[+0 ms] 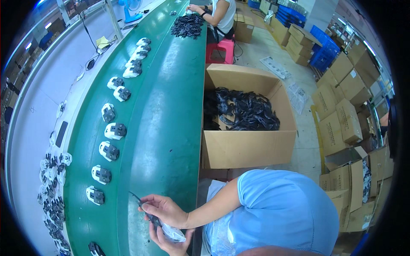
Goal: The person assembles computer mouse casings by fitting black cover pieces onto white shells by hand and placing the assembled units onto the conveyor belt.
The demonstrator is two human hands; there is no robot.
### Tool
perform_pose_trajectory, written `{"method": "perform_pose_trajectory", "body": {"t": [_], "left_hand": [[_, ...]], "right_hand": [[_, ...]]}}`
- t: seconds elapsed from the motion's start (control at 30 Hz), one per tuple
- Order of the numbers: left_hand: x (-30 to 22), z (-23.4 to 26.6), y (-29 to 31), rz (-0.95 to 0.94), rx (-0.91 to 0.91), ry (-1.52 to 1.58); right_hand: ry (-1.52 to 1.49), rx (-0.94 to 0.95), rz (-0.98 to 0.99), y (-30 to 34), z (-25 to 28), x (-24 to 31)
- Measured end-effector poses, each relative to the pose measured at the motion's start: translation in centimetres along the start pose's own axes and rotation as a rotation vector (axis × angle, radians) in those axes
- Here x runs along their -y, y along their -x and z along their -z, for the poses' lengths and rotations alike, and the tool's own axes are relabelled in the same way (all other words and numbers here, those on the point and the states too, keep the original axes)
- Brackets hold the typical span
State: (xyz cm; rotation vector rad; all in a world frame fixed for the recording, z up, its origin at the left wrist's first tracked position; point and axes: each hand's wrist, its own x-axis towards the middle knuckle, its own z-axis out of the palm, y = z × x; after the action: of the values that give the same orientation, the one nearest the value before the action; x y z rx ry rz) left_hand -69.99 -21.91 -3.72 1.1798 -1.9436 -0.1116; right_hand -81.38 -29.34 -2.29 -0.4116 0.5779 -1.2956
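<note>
At the belt's near edge my two hands are close together. My left hand, the lower one, is closed around a white and dark plastic shell, its white end showing between the fingers. My right hand, just above, pinches a thin black plastic part whose narrow tip sticks out past the fingertips. Whether that part touches the shell is hidden by my fingers. Beyond them, a line of similar white and grey shells lies along the green conveyor belt.
An open cardboard box of black plastic parts stands beside the belt. Loose black and white parts cover the left ledge. Further up, a person on a pink stool works by a black pile. Stacked cartons line the right.
</note>
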Motion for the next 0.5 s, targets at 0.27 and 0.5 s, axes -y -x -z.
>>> {"method": "perform_pose_trajectory", "body": {"t": [0.27,0.5], "left_hand": [[4.5,0.2,-1.5,0.625,-0.230,0.534],[3.9,-0.1,-3.5,0.469,-0.200,0.523]], "right_hand": [[0.900,0.522,0.381,-3.9,3.3,9.2],[1.074,0.898,0.339,-5.4,3.0,8.3]]}}
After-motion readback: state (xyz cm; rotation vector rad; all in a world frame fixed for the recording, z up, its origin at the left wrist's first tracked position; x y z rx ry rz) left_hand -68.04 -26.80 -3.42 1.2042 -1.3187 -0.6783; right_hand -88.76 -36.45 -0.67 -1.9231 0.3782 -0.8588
